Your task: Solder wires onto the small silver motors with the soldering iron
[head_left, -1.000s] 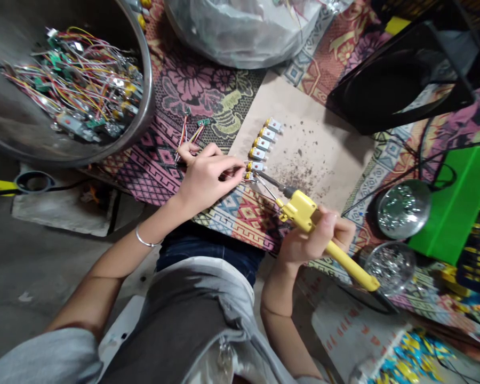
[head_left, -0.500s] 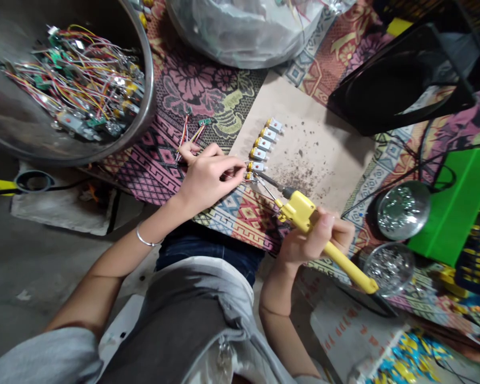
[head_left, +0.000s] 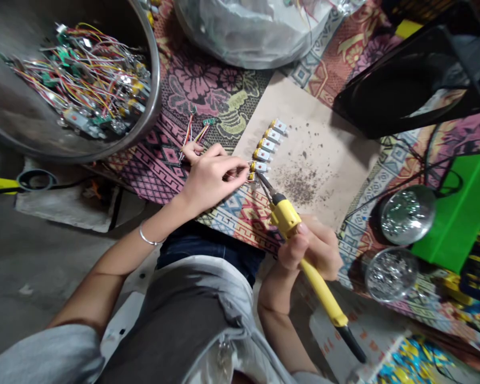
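My right hand [head_left: 316, 248] is wrapped round the yellow handle of a soldering iron [head_left: 323, 293]. The iron's dark tip reaches the near end of a slanting row of small grey-and-yellow motors [head_left: 268, 144] on a brown board [head_left: 324, 160]. At that same end, my left hand [head_left: 210, 178] is closed, thumb and forefinger pinching thin wires against the motor nearest the tip. Red, white and yellow wires [head_left: 200, 133] run out past its other fingers to small green circuit boards [head_left: 209, 122]. The exact contact at the tip is too small to make out.
A metal bowl [head_left: 155, 80] of wired motors stands at left. Behind the board sits a bulging plastic bag [head_left: 256, 37], with a black fan-like frame [head_left: 404, 80] at right. Two round dishes [head_left: 428, 213] of small metal parts lie beside a green box [head_left: 456, 213]. Dark crumbs dot the board.
My right hand has shifted left and down and turned the soldering iron steeper, its rear end swinging toward me. My left hand keeps its pinch near the motors. The whole view has slid slightly.
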`<state>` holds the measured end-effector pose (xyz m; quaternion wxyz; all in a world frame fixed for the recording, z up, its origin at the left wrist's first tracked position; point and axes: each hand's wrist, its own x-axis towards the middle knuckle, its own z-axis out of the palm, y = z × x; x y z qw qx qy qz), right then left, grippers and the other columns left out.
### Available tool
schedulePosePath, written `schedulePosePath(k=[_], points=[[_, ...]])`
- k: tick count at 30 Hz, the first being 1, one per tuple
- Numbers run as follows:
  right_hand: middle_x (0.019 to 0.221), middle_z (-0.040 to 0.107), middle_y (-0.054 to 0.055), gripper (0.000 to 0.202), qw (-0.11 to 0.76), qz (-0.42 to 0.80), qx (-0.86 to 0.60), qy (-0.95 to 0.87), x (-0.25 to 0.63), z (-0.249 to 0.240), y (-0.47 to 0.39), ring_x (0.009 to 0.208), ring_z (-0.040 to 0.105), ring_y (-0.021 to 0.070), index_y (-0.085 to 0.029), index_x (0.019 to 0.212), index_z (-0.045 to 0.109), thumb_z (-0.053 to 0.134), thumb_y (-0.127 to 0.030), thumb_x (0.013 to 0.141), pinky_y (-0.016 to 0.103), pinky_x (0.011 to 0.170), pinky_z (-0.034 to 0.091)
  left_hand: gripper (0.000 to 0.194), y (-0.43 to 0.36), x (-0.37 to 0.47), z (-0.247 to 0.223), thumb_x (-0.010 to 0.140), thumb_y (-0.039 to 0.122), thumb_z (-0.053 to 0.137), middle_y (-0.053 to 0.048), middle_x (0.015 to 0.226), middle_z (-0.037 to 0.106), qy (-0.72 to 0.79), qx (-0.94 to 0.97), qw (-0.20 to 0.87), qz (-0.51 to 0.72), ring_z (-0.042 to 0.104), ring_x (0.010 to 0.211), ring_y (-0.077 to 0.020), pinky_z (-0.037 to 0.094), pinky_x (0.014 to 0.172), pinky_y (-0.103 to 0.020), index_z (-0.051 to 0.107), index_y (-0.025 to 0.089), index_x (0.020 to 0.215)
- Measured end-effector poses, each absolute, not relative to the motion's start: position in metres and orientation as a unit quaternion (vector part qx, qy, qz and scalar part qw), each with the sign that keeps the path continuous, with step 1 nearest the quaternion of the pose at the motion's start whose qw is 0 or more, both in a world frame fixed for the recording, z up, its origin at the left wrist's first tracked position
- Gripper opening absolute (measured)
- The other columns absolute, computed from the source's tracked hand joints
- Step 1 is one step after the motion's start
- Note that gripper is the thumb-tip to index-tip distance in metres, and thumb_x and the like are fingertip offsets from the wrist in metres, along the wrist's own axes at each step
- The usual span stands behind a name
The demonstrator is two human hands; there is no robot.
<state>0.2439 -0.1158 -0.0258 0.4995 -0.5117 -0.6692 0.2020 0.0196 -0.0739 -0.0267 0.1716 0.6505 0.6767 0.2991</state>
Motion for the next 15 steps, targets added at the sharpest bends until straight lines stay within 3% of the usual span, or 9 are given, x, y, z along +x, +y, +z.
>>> schedulePosePath(k=[3,6,11,15], points=[[0.080,0.061,-0.003,0.008,0.609,0.139,-0.408,-0.666,0.237,-0.034,-0.100,0.062,0.060,0.0116,-0.025,0.096,0.062,0.059,-0.032,0.098,0.031,0.056,0.050,0.012,-0.074,0.019,-0.027,0.100,0.029,0.070,0.004,0.076,0.076,0.677,0.649,0.174,0.301,0.066,0.088,-0.0226,0.026,0.106,-0.054,0.080,0.029,0.094],[0.076,0.061,-0.003,0.009,0.654,0.103,-0.403,-0.631,0.231,-0.037,-0.089,0.059,0.058,0.0111,-0.025,0.098,0.063,0.058,-0.032,0.099,0.028,0.052,0.048,0.013,-0.073,0.020,-0.027,0.101,0.031,0.070,0.004,0.076,0.076,0.681,0.645,0.178,0.296,0.066,0.088,-0.0225,0.027,0.107,-0.054,0.080,0.029,0.094],[0.076,0.062,-0.003,0.006,0.621,0.101,-0.428,-0.649,0.231,-0.034,-0.089,0.063,0.060,0.0120,-0.026,0.098,0.064,0.061,-0.029,0.096,0.028,0.054,0.049,0.012,-0.073,0.021,-0.026,0.100,0.030,0.071,0.003,0.077,0.076,0.686,0.641,0.182,0.292,0.066,0.089,-0.0229,0.027,0.108,-0.055,0.080,0.028,0.093],[0.071,0.058,-0.003,0.013,0.612,0.097,-0.452,-0.642,0.234,-0.037,-0.091,0.056,0.056,0.0136,-0.027,0.090,0.062,0.059,-0.037,0.096,0.031,0.048,0.046,0.011,-0.073,0.021,-0.025,0.099,0.029,0.070,0.004,0.076,0.076,0.687,0.639,0.188,0.291,0.066,0.089,-0.0233,0.027,0.107,-0.055,0.080,0.030,0.093]])
